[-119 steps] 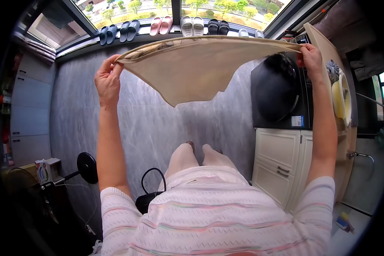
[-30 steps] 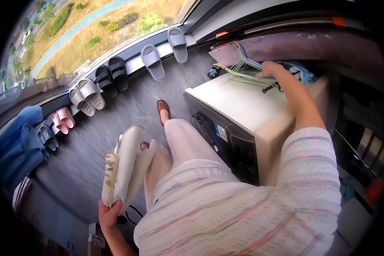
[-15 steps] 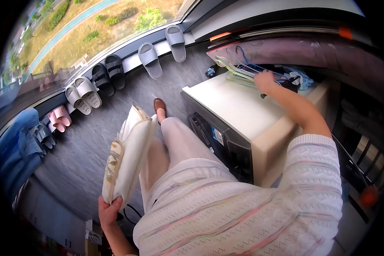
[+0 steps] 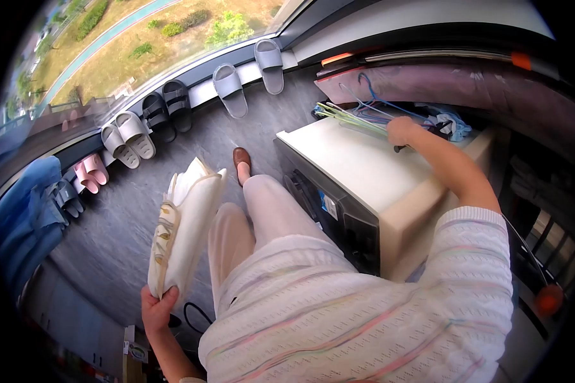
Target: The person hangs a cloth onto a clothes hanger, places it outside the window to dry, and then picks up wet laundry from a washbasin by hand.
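My left hand grips the lower end of a folded cream-white cloth item with a beige edge and a leaf-patterned strip. The thumb lies on top; the cloth hangs out over the floor, its upper end loosely spread. On the far right, my right hand is closed around the near end of a bunch of clothes hangers, green, white and blue. They lie on the white top of a cabinet. A small dark piece pokes out below this hand, and a light-blue crumpled cloth lies beyond it.
Slippers line the window ledge, including grey ones, black ones and pink ones. Blue fabric hangs at the left. A long mauve bundle lies behind the cabinet. My brown shoe is on the grey floor.
My left hand and the folded cloth have shifted slightly left, and the cloth's upper end has spread. The hangers under my right hand have flattened toward the cabinet top.
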The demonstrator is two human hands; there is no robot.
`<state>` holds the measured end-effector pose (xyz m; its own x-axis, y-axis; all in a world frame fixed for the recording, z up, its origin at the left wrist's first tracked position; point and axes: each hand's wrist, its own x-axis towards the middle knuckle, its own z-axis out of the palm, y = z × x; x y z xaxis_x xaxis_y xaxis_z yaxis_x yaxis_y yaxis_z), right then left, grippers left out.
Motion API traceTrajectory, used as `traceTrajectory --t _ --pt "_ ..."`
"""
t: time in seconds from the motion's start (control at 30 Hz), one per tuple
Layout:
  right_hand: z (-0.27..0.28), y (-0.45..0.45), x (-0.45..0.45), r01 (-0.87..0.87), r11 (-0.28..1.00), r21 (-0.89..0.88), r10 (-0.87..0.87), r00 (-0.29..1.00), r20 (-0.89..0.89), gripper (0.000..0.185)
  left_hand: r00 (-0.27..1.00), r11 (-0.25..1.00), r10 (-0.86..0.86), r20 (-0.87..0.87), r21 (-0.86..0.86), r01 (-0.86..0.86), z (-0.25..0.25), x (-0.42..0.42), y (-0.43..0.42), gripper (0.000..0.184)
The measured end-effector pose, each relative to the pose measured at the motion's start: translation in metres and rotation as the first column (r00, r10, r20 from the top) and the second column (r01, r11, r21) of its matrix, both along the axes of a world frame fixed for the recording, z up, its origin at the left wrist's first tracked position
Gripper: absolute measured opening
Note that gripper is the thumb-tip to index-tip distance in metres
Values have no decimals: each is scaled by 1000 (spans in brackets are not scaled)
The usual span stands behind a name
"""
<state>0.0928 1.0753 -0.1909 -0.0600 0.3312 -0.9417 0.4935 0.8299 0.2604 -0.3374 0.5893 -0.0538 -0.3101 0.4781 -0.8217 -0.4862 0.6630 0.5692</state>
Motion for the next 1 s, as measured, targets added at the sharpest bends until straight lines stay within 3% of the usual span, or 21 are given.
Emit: traceTrajectory --t 0.1,0.2,0.27,0.43,0.67,0.8,0.87,0.9,0.93,1.0 --pt "12 -8 -13 -20 999 -49 18 999 -30 29 995 997 -79 57 -15 80 8 -8 13 24" --pt "1 -3 -7 44 992 -115 -53 996 -71 37 980 981 -179 91 -65 185 6 -15 8 20" --pt "8 -7 -22 148 986 -78 -153 986 -67 38 980 985 -173 97 10 173 -1 -17 -3 26" --pt "-3 -8 -14 7 994 -109 -17 996 -87 34 970 979 -203 137 2 205 9 -26 -2 20" --pt "30 -26 -42 18 1000 14 -19 998 53 34 944 949 -312 103 75 306 -6 -43 -21 21" --pt "69 -69 -106 270 963 9 -268 952 148 32 936 937 -341 87 110 331 -6 -53 -27 20" --pt "55 -66 -95 89 996 1 -89 994 -64 32 929 935 -348 124 121 334 -12 -59 -39 20" --pt "48 -57 -92 86 996 -36 -89 992 -86 30 924 933 -355 142 121 340 -13 -62 -44 20" --pt "58 -61 -102 135 990 45 -125 977 -174 27 916 921 -381 124 136 364 -14 -65 -50 20" --pt "83 -69 -122 311 950 -23 -302 900 -314 25 898 896 -430 89 163 413 -13 -71 -62 20"
